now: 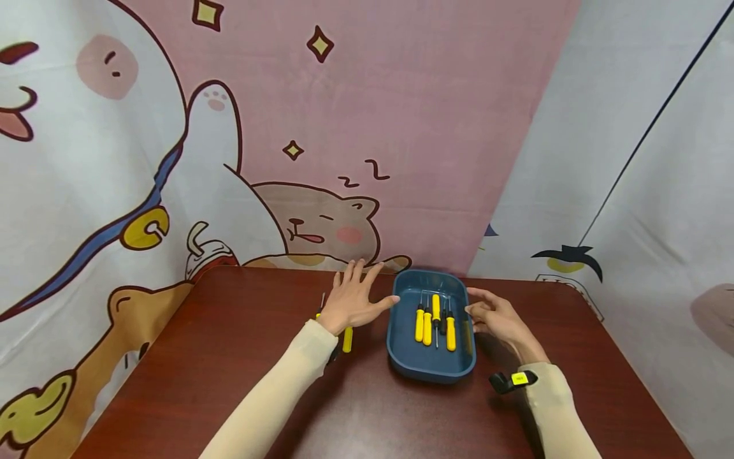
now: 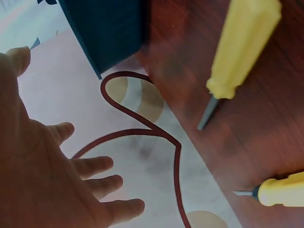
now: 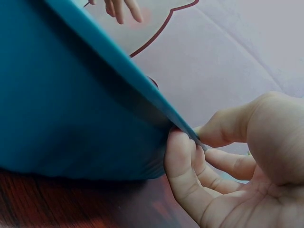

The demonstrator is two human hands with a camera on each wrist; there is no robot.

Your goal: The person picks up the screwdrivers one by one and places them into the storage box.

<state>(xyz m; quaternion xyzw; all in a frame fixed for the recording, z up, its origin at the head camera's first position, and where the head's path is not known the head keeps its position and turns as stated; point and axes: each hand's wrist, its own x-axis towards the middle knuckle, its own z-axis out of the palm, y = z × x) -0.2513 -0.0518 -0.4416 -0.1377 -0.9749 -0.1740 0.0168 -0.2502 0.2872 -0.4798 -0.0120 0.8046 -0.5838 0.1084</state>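
Note:
A blue rectangular tray [image 1: 431, 375] stands on the table, holding several screwdrivers [image 1: 451, 335] with yellow handles. At its right side my right hand [image 1: 501, 326] pinches the rim, thumb and curled fingers meeting at the tray edge [image 3: 156, 102] in the right wrist view. My left hand [image 1: 351, 305] is held with spread, straight fingers to the left of the tray, its thumb near the left rim, holding nothing. Partly hidden beneath that hand are yellow screwdrivers on the table; the left wrist view shows one screwdriver [image 2: 244, 47] near the tray and another screwdriver [image 2: 281, 191] lower down.
The brown wooden table [image 1: 229, 370] reaches back to a cartoon-printed cloth [image 1: 436, 140] that hangs behind and around it. A black strap device with a yellow label [image 1: 519, 378] sits on the right wrist.

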